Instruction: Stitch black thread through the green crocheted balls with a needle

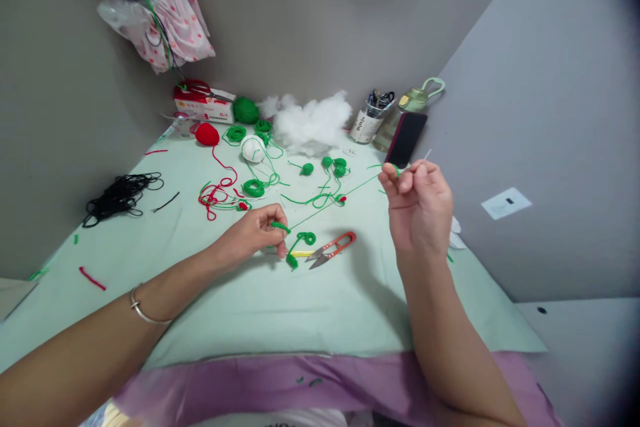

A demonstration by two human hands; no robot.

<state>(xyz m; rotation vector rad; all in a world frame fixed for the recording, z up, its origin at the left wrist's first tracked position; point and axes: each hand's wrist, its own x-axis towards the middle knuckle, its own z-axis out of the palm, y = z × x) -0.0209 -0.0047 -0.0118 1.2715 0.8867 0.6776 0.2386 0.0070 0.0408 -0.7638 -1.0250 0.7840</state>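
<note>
Small green crocheted yarn piece (pixel 281 226) sits pinched in the left hand (pixel 255 235), near the centre of the pale green table cover (pixel 260 307). Its thin green yarn strand (pixel 335 199) runs taut toward the far right corner, to the right hand (pixel 420 203), which is clenched on a thin white needle (pixel 427 155).

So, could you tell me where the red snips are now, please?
In the head view the snips lie on the green cloth near the middle, just right of the left hand and its green crochet piece, below the raised right hand.

Bare left hand (pixel 253 233) and right hand (pixel 420 203), bare forearms — thin silver bangle (pixel 141 311) on the left wrist.
</note>
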